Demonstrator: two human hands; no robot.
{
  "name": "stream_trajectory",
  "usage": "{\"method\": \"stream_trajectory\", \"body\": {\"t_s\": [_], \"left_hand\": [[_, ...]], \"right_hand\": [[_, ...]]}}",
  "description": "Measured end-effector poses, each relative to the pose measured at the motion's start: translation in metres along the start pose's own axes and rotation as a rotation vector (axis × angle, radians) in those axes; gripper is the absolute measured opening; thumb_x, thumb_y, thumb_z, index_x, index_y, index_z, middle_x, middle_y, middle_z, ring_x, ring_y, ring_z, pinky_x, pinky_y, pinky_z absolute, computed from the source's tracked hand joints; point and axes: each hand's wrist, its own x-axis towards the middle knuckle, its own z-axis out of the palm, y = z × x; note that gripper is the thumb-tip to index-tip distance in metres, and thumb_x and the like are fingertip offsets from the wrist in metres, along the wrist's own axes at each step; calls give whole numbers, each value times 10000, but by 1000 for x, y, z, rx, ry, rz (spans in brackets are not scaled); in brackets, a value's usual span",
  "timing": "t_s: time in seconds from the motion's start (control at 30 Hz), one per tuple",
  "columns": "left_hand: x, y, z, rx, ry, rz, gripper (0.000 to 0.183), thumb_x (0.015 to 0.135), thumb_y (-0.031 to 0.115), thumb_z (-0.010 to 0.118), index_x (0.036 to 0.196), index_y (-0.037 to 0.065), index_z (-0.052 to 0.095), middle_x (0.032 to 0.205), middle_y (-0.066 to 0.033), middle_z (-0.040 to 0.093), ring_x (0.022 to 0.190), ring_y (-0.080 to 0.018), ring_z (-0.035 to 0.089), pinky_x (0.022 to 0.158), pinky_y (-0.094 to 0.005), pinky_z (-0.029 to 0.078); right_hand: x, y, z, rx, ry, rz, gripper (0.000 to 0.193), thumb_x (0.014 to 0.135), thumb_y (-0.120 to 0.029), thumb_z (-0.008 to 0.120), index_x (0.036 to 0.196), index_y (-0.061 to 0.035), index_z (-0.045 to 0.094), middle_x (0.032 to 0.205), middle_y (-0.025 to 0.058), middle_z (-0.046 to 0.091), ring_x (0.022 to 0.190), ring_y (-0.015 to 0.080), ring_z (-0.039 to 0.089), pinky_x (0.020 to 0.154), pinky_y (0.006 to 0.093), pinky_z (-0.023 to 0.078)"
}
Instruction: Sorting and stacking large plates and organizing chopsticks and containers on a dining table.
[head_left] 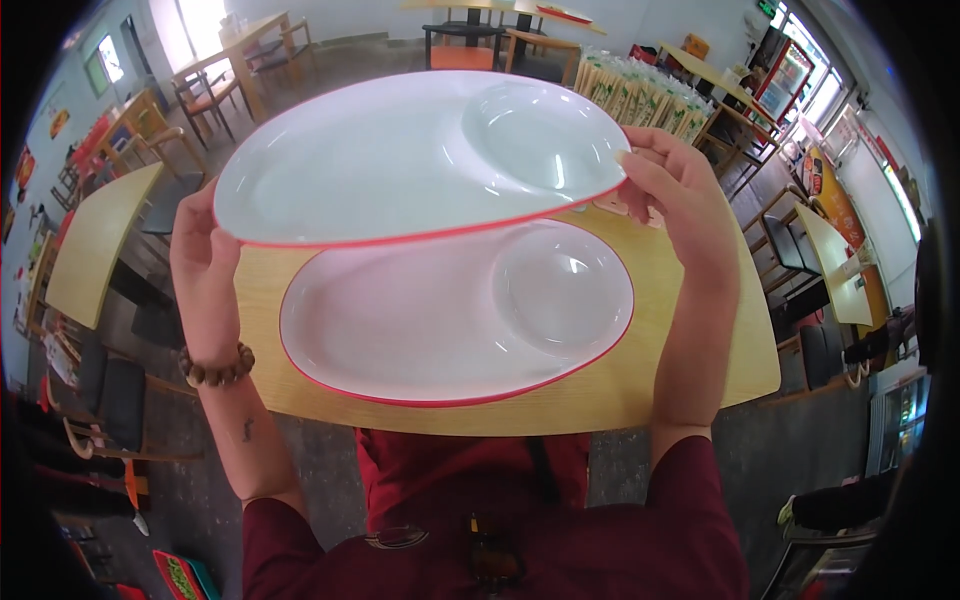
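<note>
Between my hands I hold up a white oval divided plate [340,165] with a red rim and a round compartment at its right end. My left hand [203,235] grips its left end, and a beaded bracelet circles that wrist. On the right end, my right hand [665,180] pinches the edge with the thumb on top. A second divided plate [400,315] of the same kind lies on the wooden table [690,345] below, its far edge partly covered by the raised one. Both plates hold no food.
Behind the table's far right stand many wrapped chopsticks [640,95] in a bundle. Other tables [100,240] and chairs [115,390] surround me on both sides. A lit drinks fridge [785,80] is at the far right. A red and teal crate [180,575] sits low at the left.
</note>
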Motion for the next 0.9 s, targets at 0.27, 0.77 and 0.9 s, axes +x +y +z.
{"method": "stream_trajectory", "body": {"t_s": [0.27,0.77,0.9], "left_hand": [[-64,14,8,-35,-40,-81,898,774,686,744,1302,1,505,1420,-145,545,1302,-210,517,1114,-388,382],[-112,-12,16,-266,-119,-199,811,794,472,845,1363,37,464,1526,-211,426,1379,-280,458,1139,-460,365],[-122,-13,8,-210,-137,-267,855,827,510,802,1415,16,428,1504,-181,445,1375,-250,445,1134,-429,361]], "right_hand": [[-56,-14,-10,-176,-61,171,308,944,-157,656,1152,65,610,735,22,651,585,47,556,486,196,404],[-117,48,11,-148,124,139,302,951,-129,642,1207,26,602,716,-12,588,586,32,475,536,217,373],[-117,53,7,-138,16,350,415,1020,-301,528,1271,28,565,819,35,621,611,78,563,558,232,444]]}}
